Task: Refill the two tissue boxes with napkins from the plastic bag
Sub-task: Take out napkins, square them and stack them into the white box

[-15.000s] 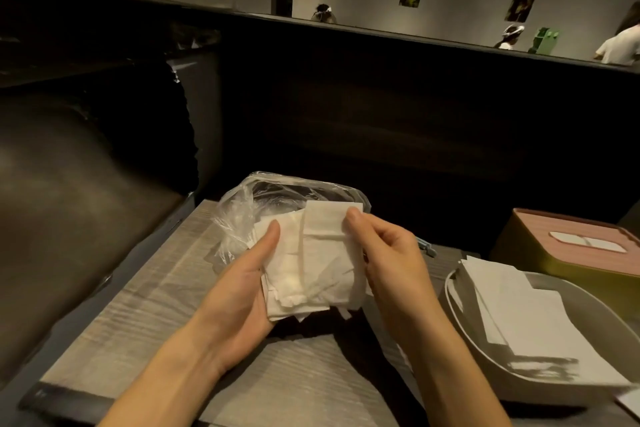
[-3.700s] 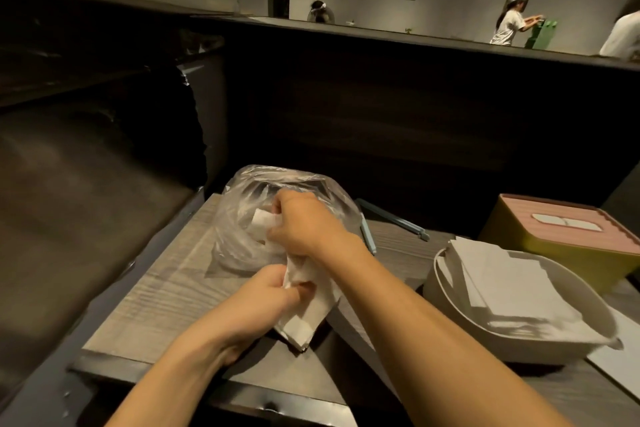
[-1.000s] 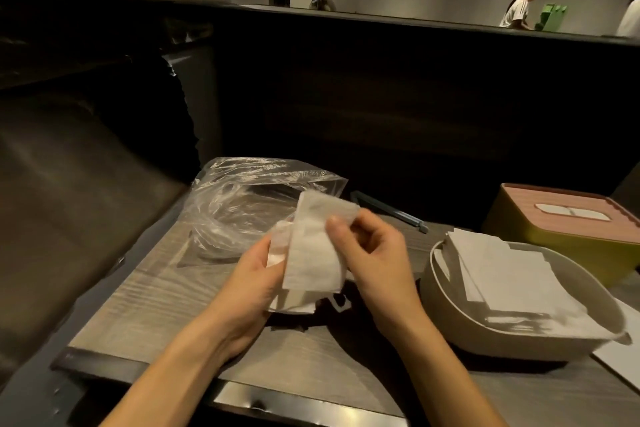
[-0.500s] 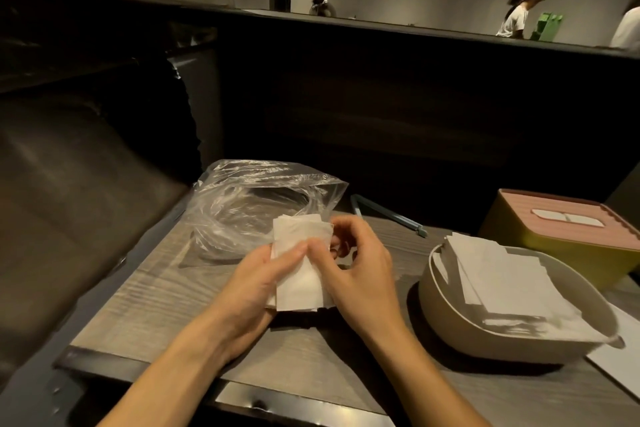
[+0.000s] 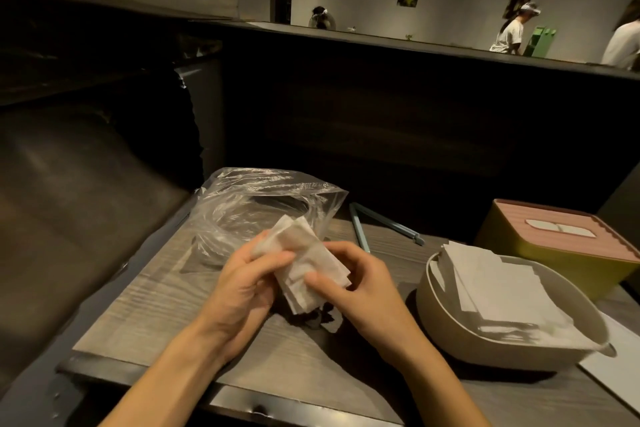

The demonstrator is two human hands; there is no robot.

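Note:
A small stack of white napkins point(image 5: 304, 263) is held between both hands just above the wooden table point(image 5: 145, 308). My left hand point(image 5: 242, 288) grips its left side and my right hand point(image 5: 360, 291) pinches its right side with the thumb on top. Behind them lies the clear plastic bag point(image 5: 256, 204), crumpled and open. To the right an open beige tissue box base point(image 5: 460, 336) holds a pile of flat napkins point(image 5: 498, 291). Farther right stands a yellow tissue box with a pink lid point(image 5: 568, 246), a napkin showing in its slot.
Blue-grey tongs point(image 5: 381, 224) lie on the table behind my right hand. A white sheet or lid point(image 5: 620, 367) lies at the right edge. A dark padded bench point(image 5: 69, 204) borders the table on the left, a dark partition wall point(image 5: 398, 121) rises behind. People move far back.
Both hands have turned the napkin stack so it now slants to the lower right, and my right thumb has come onto its top. The bag and boxes have not moved.

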